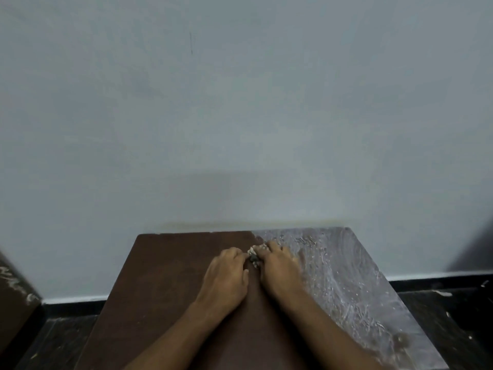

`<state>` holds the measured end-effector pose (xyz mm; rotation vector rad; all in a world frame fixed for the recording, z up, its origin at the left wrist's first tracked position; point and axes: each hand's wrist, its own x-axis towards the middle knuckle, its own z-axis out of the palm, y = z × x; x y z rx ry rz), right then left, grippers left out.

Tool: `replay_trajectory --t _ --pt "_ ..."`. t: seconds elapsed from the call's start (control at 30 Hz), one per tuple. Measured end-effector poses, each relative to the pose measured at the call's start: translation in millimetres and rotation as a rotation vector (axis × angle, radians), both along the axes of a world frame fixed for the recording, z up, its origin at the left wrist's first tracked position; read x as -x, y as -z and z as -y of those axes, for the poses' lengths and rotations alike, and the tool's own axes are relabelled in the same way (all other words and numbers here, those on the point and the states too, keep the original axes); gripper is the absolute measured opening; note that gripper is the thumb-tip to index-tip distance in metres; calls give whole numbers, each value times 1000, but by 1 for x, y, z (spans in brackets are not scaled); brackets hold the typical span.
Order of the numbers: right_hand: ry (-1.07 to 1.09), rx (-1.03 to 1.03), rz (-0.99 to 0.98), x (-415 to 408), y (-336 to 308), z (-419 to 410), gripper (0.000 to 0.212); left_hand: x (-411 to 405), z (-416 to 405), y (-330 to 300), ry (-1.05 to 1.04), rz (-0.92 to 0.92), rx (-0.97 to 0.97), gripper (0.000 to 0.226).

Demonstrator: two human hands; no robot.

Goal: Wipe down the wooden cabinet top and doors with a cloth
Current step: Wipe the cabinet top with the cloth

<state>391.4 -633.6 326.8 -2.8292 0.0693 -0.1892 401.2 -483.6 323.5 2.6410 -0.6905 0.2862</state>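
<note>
The wooden cabinet top [160,276] fills the lower middle of the head view. Its left half is dark brown and its right half [346,276] is coated with whitish dust and streaks. My left hand [226,273] and my right hand [280,268] lie side by side near the back edge, at the line between the clean and dusty areas. Both press down with curled fingers on a small bunched cloth [254,253], pale and dark, of which only a scrap shows between the fingertips.
A plain grey-white wall [240,116] rises directly behind the cabinet. Dark flooring [440,311] lies on both sides. Another brown wooden piece with white marks [13,289] stands at the far left edge.
</note>
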Motion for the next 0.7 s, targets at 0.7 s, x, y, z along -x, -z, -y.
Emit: replay_trajectory --t 0.7 --pt "83 77 59 -77 5 -29 34 -41 0 7 -57 -27 61 42"
